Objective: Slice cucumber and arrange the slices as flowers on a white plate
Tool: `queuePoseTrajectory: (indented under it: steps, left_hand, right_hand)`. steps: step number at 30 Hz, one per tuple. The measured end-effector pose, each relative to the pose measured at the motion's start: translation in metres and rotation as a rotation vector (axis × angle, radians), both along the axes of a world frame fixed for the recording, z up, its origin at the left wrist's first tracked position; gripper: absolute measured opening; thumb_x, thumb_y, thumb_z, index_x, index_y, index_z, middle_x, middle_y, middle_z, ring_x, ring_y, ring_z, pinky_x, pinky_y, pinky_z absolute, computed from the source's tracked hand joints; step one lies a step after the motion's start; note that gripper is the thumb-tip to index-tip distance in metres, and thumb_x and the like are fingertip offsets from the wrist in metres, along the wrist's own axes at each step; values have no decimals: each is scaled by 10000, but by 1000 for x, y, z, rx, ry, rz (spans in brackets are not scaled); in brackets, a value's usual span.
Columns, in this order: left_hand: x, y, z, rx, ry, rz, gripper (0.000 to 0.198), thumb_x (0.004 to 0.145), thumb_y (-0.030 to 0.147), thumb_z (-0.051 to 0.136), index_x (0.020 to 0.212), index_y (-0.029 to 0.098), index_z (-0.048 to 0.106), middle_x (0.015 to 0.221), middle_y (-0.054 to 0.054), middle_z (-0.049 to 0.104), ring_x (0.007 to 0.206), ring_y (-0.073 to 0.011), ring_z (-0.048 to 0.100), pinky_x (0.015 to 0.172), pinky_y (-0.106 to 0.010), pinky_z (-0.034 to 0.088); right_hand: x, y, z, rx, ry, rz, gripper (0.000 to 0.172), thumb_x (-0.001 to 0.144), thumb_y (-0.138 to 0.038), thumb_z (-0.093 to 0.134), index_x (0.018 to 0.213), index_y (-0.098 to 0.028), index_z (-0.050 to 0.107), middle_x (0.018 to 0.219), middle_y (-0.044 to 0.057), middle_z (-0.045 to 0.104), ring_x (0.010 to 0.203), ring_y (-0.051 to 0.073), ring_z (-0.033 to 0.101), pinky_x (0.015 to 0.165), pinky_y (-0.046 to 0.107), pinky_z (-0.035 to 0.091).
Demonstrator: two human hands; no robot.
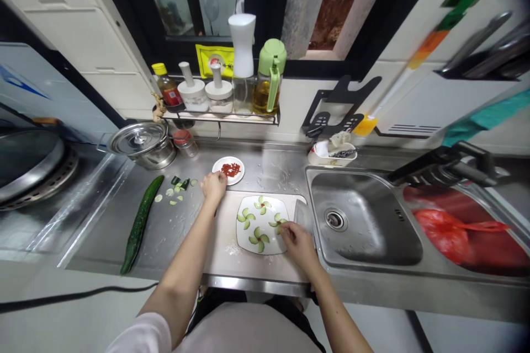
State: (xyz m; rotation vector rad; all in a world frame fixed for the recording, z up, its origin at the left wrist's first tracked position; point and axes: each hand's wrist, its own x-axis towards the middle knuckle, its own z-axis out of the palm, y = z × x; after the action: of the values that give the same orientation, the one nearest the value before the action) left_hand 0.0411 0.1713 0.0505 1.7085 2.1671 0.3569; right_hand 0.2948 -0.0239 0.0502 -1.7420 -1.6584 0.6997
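Observation:
A square white plate [271, 218] lies on the pale cutting board [223, 231]. Several flower shapes of cucumber slices [259, 239] sit on it, some with red centres. My right hand [298, 242] is pinched at the plate's right edge, fingertips at the rightmost cucumber flower; what it holds is too small to make out. My left hand [214, 185] is curled closed at the left rim of a small white dish [240, 177] of small red pieces [230, 169], its grip hidden. A wide blade [303, 214] lies at the board's right side, partly behind my right hand.
A whole cucumber [143, 223] and cut cucumber pieces [179, 183] lie left. A lidded pot [144, 143] and jar [186, 143] stand behind. The sink [364, 220] is right, a red bag [443, 231] beyond it. A condiment rack [223, 117] hangs at the back.

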Motion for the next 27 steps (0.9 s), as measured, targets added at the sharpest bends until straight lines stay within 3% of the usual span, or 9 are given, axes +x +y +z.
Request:
queuePoseTrajectory:
  steps: [6, 11, 14, 19, 27]
  left_hand:
    - [15, -70, 9, 142, -278, -214, 105, 816, 298, 611, 832, 226, 685, 964, -34, 690, 944, -206, 583, 853, -325, 413]
    - [26, -137, 12, 147, -415, -435, 76, 818, 250, 607, 813, 227, 679, 896, -23, 684, 881, -186, 593, 804, -312, 434]
    - [28, -167, 14, 123, -424, -502, 83, 835, 266, 602, 813, 230, 673, 874, -19, 679, 887, -191, 597, 825, -328, 438]
    - [27, -191, 14, 76, -399, -529, 103, 858, 265, 578, 810, 223, 659, 859, -22, 670, 879, -195, 593, 813, -334, 437]
    - [23, -203, 19, 77, -367, -591, 107, 887, 256, 550, 838, 220, 638, 871, -16, 680, 863, -188, 598, 806, -335, 413]
  right_hand:
    - [-9, 4, 8, 38, 11, 34, 209, 877, -323, 460, 812, -208, 622, 715, 29, 638, 668, 171, 558, 618, 267, 401]
    - [-22, 2, 13, 69, 39, 65, 180, 890, -292, 472, 807, -208, 608, 727, 25, 619, 691, 164, 549, 645, 264, 397]
    - [-32, -5, 11, 49, 63, 113, 167, 897, -279, 486, 812, -208, 612, 710, 14, 592, 710, 163, 544, 655, 262, 395]
    - [-49, -23, 5, 14, 97, 194, 142, 910, -248, 491, 863, -212, 621, 744, 12, 595, 741, 161, 540, 696, 275, 405]
    - [-56, -38, 8, 38, 147, 250, 112, 912, -221, 509, 845, -212, 599, 808, 21, 591, 814, 168, 536, 757, 295, 413]
